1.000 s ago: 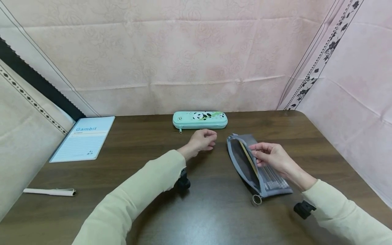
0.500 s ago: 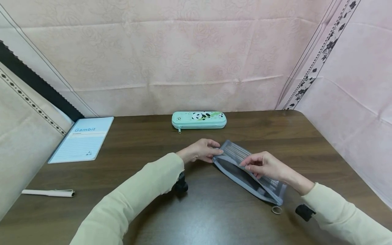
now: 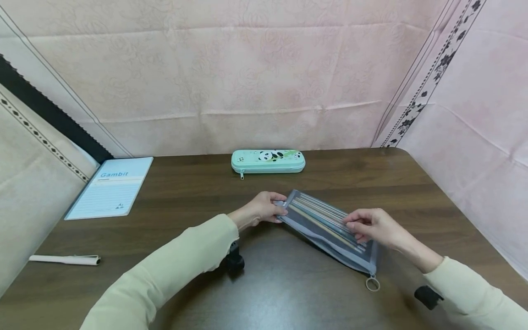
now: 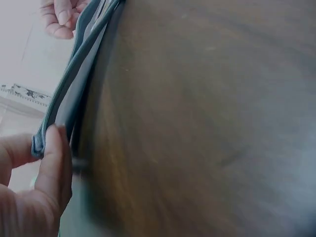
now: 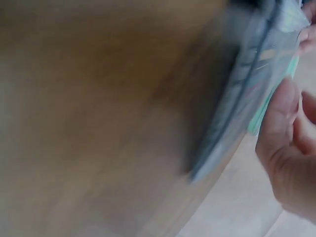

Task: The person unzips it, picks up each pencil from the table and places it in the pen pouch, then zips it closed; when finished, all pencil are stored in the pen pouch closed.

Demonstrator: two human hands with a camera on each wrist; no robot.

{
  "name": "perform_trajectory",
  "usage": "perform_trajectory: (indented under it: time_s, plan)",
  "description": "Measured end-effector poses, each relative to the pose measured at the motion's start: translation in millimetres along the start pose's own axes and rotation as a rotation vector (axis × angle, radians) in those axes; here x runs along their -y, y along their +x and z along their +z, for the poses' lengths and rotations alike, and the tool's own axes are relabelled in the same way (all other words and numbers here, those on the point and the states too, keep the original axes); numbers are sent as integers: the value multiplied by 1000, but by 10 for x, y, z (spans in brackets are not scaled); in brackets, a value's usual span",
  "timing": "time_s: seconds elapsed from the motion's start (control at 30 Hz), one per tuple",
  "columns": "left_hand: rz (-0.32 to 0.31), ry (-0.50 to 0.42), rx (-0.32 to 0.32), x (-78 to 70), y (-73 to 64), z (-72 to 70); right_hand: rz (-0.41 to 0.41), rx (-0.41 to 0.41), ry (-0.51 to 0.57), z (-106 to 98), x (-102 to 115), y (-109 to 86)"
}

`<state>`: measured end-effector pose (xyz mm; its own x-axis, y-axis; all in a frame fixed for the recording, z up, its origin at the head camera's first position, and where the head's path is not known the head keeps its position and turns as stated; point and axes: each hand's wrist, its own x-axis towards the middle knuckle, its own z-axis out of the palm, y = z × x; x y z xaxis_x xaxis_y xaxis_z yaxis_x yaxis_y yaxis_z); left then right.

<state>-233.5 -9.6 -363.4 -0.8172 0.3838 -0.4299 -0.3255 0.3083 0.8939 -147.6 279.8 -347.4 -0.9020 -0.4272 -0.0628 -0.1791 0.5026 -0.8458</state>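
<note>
My left hand (image 3: 261, 208) pinches the left end of a blue-grey mesh pencil pouch (image 3: 319, 236) between thumb and fingers. Through the mesh show several long thin sticks, one of them tan. In the left wrist view the pouch's zip edge (image 4: 74, 74) runs up from the pinching fingers, and its two sides stand slightly apart. My right hand (image 3: 371, 224) hovers by the pouch's right part with loosely curled fingers. In the right wrist view its thumb (image 5: 279, 108) is beside the pouch, holding nothing. A metal ring (image 3: 372, 284) hangs from the zip at the near right corner.
A mint-green panda pencil case (image 3: 268, 162) lies at the table's back edge. To the left are a light blue notebook (image 3: 111, 188) and a white pen (image 3: 66, 260). Patterned pinkish cloth (image 3: 247, 82) hangs behind and along both sides of the brown table (image 3: 185, 183).
The left hand has reached the pouch and taken hold of its end. The pouch has turned, its mesh face coming into view and its opening narrowing. The right hand has left the opening's edge.
</note>
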Motion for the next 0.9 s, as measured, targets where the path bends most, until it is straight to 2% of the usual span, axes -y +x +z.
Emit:
perform_trajectory:
  time_s: [0.1, 0.23, 0.4, 0.63, 0.8, 0.9]
  plan:
    - [11, -21, -70, 70, -38, -81, 104, -95, 67, -47, -51, -76]
    - [15, -78, -157, 146, -74, -174, 188, -152, 168, -56, -110, -108]
    - [17, -150, -211, 196, -124, -225, 245, -122, 250, -26, -134, -46]
    - [24, -150, -242, 225, -189, -274, 311, -160, 412, 54, -108, 98]
    - [31, -134, -257, 255, -221, -331, 357, -96, 548, 78, -88, 178]
    - [32, -117, -269, 269, -246, -368, 371, -68, 592, 85, -62, 207]
